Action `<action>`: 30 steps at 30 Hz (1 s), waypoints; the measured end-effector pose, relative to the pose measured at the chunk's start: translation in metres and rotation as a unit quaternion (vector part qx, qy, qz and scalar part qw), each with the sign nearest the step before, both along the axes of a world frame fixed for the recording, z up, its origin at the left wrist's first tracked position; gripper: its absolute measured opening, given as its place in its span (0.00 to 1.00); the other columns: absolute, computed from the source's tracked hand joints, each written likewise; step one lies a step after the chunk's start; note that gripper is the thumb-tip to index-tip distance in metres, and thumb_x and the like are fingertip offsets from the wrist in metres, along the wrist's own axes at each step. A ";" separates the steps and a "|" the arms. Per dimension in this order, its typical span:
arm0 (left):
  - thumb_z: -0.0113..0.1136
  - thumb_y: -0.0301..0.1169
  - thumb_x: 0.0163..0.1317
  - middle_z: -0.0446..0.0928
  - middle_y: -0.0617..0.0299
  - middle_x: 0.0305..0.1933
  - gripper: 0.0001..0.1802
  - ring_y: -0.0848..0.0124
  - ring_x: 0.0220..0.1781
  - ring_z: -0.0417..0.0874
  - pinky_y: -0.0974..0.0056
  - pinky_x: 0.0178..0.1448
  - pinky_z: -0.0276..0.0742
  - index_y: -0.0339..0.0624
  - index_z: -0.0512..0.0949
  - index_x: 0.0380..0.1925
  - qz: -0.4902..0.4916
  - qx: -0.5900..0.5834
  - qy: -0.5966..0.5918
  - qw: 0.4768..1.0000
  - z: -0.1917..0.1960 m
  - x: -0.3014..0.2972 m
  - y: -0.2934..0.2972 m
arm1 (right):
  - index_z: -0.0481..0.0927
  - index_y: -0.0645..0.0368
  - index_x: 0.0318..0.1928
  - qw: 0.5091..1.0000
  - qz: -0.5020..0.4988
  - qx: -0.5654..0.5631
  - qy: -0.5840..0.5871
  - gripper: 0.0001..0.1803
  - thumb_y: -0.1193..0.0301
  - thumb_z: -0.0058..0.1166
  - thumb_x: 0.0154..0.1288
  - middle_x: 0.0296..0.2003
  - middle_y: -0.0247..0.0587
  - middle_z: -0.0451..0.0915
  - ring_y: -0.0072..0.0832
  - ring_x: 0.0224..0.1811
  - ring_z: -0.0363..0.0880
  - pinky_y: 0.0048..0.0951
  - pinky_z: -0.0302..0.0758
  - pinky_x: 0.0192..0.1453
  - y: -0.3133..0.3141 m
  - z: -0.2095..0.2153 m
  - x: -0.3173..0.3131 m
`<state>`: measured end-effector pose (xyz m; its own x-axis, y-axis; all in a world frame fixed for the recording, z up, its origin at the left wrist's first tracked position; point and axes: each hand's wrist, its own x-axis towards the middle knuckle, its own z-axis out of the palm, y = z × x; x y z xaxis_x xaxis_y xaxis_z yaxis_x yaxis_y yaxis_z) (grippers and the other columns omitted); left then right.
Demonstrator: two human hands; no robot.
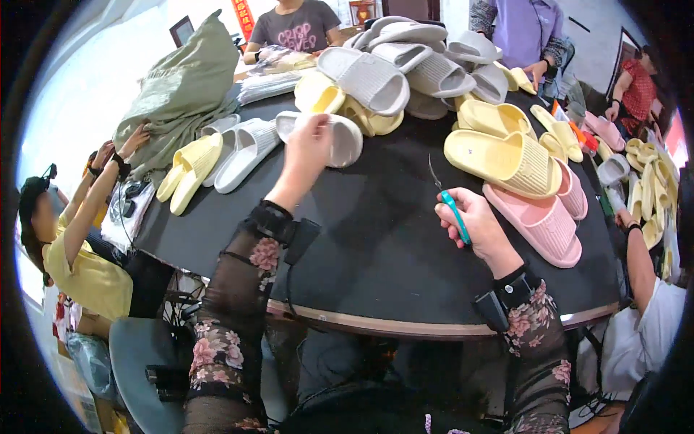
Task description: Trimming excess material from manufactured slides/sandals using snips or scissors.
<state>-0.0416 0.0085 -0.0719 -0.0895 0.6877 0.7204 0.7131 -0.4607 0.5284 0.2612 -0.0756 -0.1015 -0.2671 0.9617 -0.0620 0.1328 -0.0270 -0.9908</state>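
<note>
My left hand (309, 148) is closed on a grey slide slipper (345, 143) at the near side of the pile; its fingertips are partly hidden. In my right hand (477, 220) is a small hooked knife (455, 215) with a teal handle and a thin, curved metal tip pointing away from me. Close to that hand, on its right, lie a pair of pink slippers (542, 228) and yellow slippers (506, 163). To the left of my left hand rest a pair of grey slippers (249, 153) and a yellow pair (189, 168).
A heap of grey slippers (372, 76) rises at the back of the black table (361, 253). A person at the left handles a large green sack (184, 87). Other people stand along the far side and at the right, where more yellow slippers (647, 184) are piled. A chair (148, 376) stands at lower left.
</note>
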 end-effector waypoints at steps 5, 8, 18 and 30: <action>0.56 0.25 0.54 0.80 0.45 0.41 0.16 0.54 0.45 0.81 0.58 0.51 0.75 0.32 0.77 0.43 0.125 -0.031 0.005 0.992 -0.027 -0.100 0.002 | 0.74 0.64 0.47 0.999 0.004 0.011 -0.033 0.22 0.62 0.60 0.58 0.24 0.31 0.75 0.13 0.18 0.70 0.15 0.65 0.15 -0.003 0.003 0.001; 0.58 0.29 0.52 0.79 0.45 0.45 0.19 0.51 0.50 0.78 0.54 0.57 0.71 0.34 0.77 0.45 0.241 -0.067 0.119 0.961 -0.048 -0.166 -0.002 | 0.73 0.65 0.48 1.000 -0.001 -0.005 -0.030 0.22 0.63 0.60 0.58 0.24 0.31 0.75 0.13 0.18 0.70 0.14 0.64 0.15 -0.003 0.003 -0.002; 0.55 0.32 0.52 0.74 0.45 0.52 0.20 0.49 0.53 0.74 0.50 0.57 0.69 0.41 0.77 0.47 0.433 -0.144 0.145 0.878 -0.059 -0.311 -0.029 | 0.73 0.63 0.49 0.999 0.013 -0.001 -0.053 0.22 0.63 0.60 0.59 0.25 0.31 0.75 0.12 0.18 0.70 0.14 0.64 0.15 -0.004 0.005 -0.005; 0.55 0.35 0.53 0.76 0.43 0.51 0.25 0.52 0.56 0.75 0.57 0.58 0.69 0.38 0.72 0.52 0.365 -0.122 -0.067 0.920 -0.059 -0.345 -0.011 | 0.73 0.62 0.48 0.997 0.019 -0.027 -0.069 0.20 0.63 0.59 0.59 0.26 0.30 0.75 0.12 0.19 0.70 0.13 0.65 0.16 -0.002 0.008 -0.004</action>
